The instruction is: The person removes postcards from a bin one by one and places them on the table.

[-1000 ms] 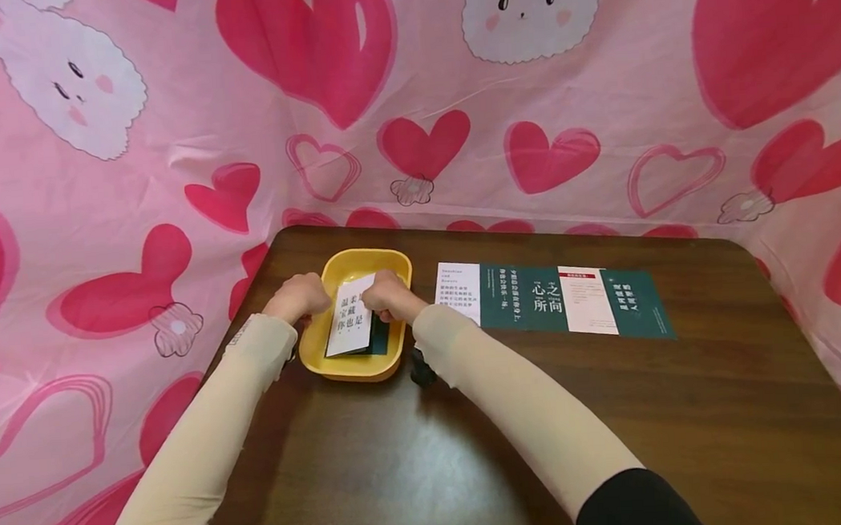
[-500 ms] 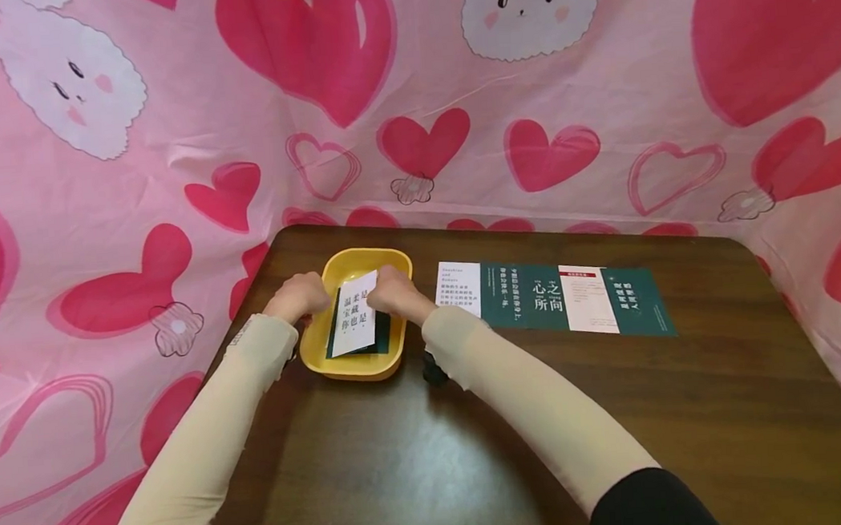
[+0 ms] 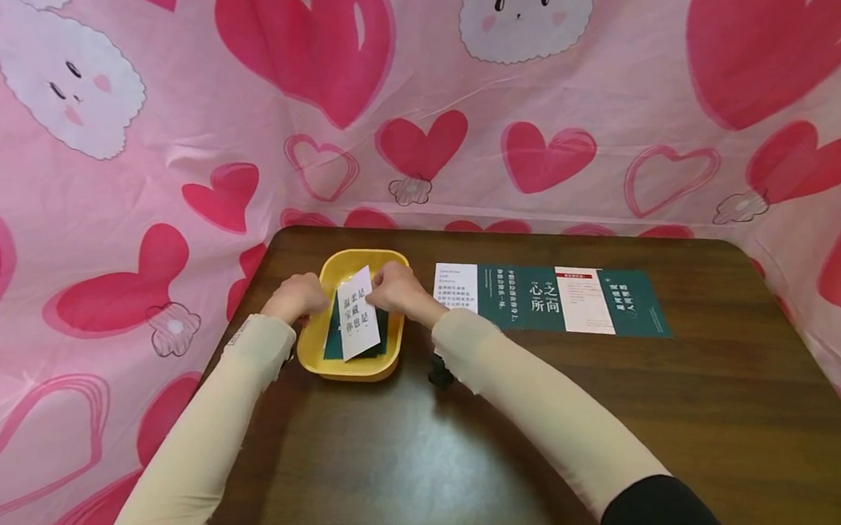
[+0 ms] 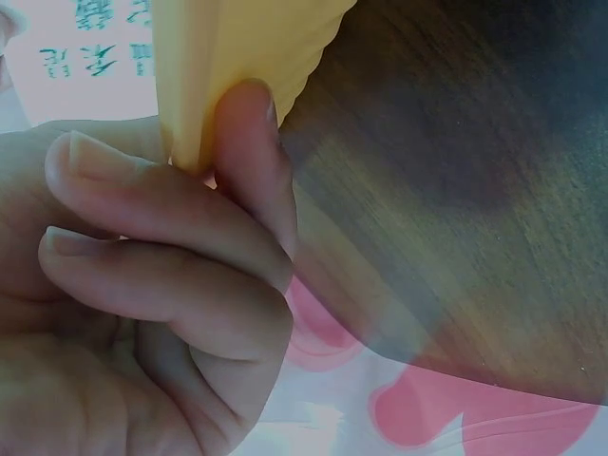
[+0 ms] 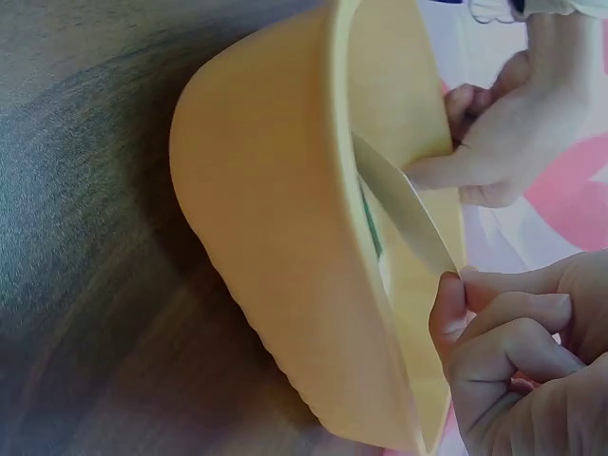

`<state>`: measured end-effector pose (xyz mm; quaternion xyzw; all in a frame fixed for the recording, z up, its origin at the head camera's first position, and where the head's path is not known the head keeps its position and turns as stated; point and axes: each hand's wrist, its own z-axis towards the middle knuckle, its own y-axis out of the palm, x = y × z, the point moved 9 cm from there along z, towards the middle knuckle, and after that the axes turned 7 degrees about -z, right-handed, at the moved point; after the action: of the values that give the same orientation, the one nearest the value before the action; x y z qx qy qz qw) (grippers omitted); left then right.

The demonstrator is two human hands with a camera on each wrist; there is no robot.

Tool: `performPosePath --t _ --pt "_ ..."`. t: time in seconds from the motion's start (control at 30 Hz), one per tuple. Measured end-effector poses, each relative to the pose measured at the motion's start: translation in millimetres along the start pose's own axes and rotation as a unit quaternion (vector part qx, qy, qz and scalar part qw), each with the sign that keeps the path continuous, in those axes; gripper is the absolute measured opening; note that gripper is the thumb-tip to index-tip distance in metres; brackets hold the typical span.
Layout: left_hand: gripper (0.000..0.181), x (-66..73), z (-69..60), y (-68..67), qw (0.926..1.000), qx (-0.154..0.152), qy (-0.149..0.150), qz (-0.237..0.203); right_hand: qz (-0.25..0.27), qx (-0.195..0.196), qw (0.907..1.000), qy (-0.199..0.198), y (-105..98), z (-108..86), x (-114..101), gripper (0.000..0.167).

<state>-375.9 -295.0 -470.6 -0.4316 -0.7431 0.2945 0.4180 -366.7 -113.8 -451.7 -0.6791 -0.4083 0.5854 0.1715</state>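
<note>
A yellow plastic basket [image 3: 351, 373] stands at the table's left end. My left hand [image 3: 296, 296] pinches its left rim between thumb and curled fingers, as the left wrist view shows with the hand [image 4: 180, 247] on the yellow wall. Between thumb and forefinger, my right hand [image 3: 398, 286] holds a white card [image 3: 356, 323] with dark characters by its edge. In the right wrist view the card is seen edge-on, tilted up inside the basket [image 5: 275, 218]. Dark green cards [image 3: 333, 344] lie beneath it, largely covered.
Right of the basket a row of cards lies on the brown table: a white card [image 3: 456, 284], green cards [image 3: 513, 305] and a cream card with a red band [image 3: 585, 308]. Pink cloth with hearts [image 3: 421, 146] hangs behind and at the sides.
My right hand has shifted slightly right, and the white card has turned more upright and moved right, uncovering more green card on its left. The left hand stays at the rim.
</note>
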Motion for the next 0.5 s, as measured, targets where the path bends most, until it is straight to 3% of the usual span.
performPosePath --t 0.23,0.5 --pt "0.031 0.8 -3.7 0.4 1.0000 0.000 0.000 0.004 0.008 0.036 0.9991 -0.018 -20.0 -13.5 3.0 0.015" --pt "0.034 0.4 -3.0 -0.4 1.0000 -0.001 -0.001 -0.005 0.042 0.038 0.9983 -0.010 -37.2 -21.4 14.7 0.015"
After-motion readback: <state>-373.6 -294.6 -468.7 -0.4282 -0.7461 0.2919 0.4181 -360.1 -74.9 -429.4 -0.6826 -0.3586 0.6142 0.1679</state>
